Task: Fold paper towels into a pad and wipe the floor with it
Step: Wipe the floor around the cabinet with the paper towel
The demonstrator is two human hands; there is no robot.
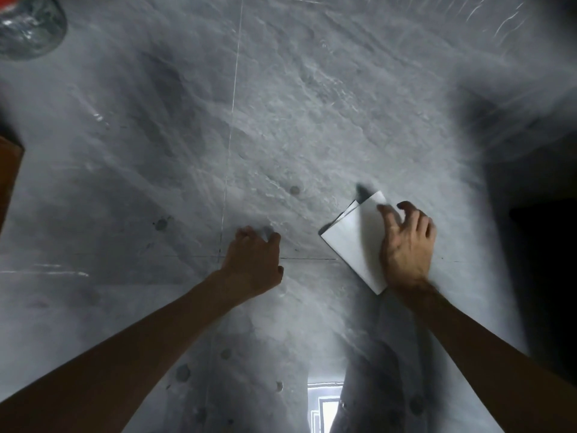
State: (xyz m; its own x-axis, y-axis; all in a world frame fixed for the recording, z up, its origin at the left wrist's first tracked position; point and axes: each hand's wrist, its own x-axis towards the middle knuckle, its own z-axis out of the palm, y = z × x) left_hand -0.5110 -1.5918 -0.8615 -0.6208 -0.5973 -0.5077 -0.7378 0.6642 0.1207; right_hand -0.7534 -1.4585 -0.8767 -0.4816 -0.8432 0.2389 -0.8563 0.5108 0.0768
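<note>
A white folded paper towel pad (pixel 351 242) lies flat on the grey marbled floor (pixel 281 120), right of centre. My right hand (pixel 406 245) lies on the pad's right side, with bent fingers pressing on its upper part. My left hand (pixel 254 260) rests on the bare floor to the left of the pad, fingers curled under and propped on the tile, holding nothing that I can see. A small gap of floor separates my left hand from the pad.
Round dark spots (pixel 294 190) dot the glossy tiles, with more near the bottom. A clear plastic object (pixel 28 23) sits at the top left corner. A brown wooden edge (pixel 9 170) stands at the left. Dark shadow fills the right side (pixel 546 245).
</note>
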